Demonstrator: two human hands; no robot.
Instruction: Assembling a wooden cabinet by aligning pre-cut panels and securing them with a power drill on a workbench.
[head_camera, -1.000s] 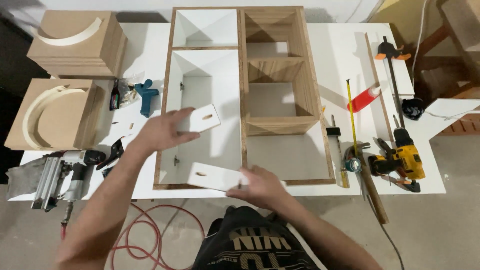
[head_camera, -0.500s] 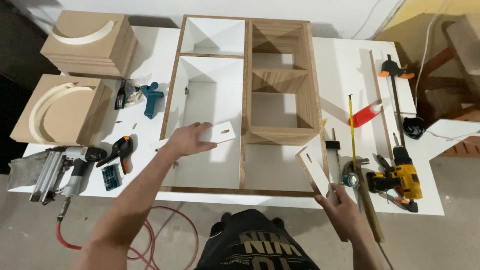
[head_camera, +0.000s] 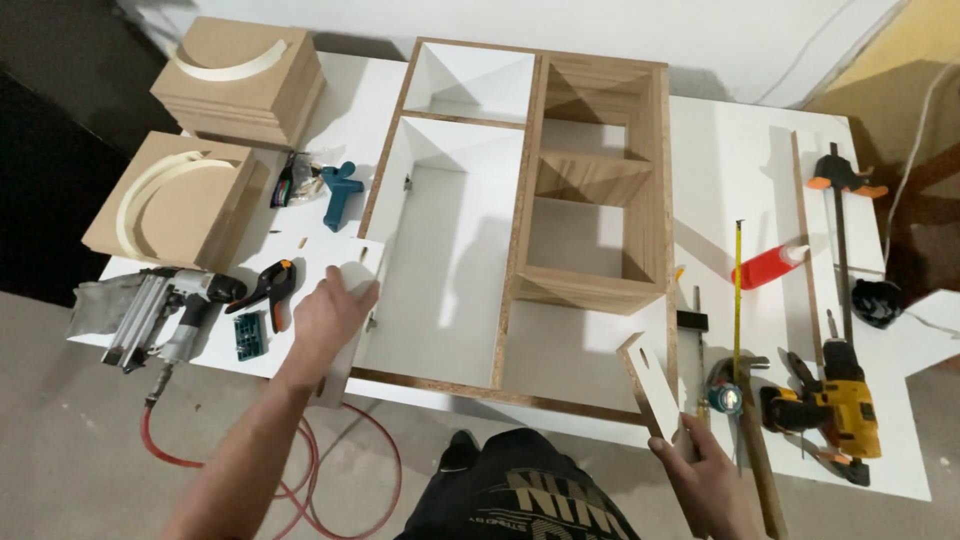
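The left hand (head_camera: 330, 315) grasps a white panel (head_camera: 352, 300) held on edge against the outer left side of the cabinet carcass (head_camera: 520, 230), which lies on the white table (head_camera: 740, 170). The right hand (head_camera: 705, 480) grips a second white panel (head_camera: 648, 385), tilted, at the carcass's lower right corner, beside the tape measure (head_camera: 737, 300).

L hand (head_camera: 328, 312) & R hand (head_camera: 708, 478) w/ white panels
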